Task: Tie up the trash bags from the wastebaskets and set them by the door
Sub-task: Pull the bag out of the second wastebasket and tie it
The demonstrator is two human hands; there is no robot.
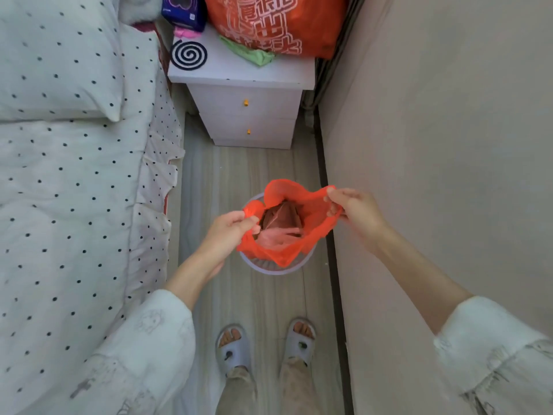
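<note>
An orange trash bag (311, 235) hangs open over a small white wastebasket (278, 269) on the floor between the bed and the wall. My left hand (229, 232) pinches the bag's left rim. My right hand (353, 209) pinches the right rim, pulling the mouth wide. Inside the bag lie brown and pink scraps. The bag covers most of the basket; only its near rim and slatted wall show.
A bed with a dotted sheet (74, 190) runs along the left. A white nightstand (248, 109) stands ahead, carrying a big orange bag (275, 22) and a spiral coil (188, 53). A beige wall (434, 145) closes the right. My slippered feet (266, 345) stand on the narrow floor strip.
</note>
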